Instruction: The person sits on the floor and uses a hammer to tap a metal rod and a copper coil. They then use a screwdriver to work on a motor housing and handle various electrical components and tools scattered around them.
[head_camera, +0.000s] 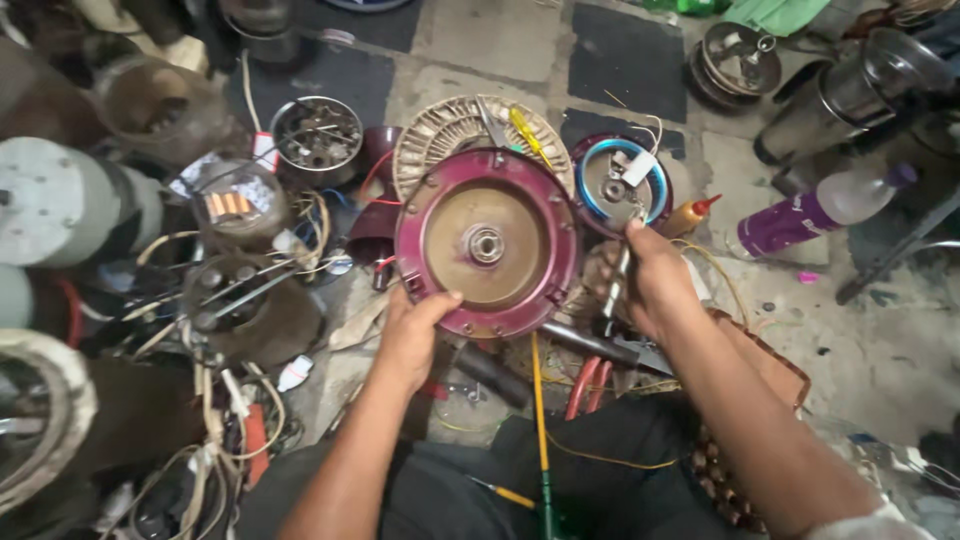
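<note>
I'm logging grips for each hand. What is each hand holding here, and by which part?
The left hand grips the round maroon motor cover at its lower-left rim. The right hand holds a metal tool by its shaft.

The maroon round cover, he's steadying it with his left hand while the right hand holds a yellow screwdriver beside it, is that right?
Not quite. The head view shows the left hand on the rim of the maroon round cover, but the right hand holds a metal tool, not a yellow screwdriver. The yellow screwdriver lies untouched beyond the cover.
</note>
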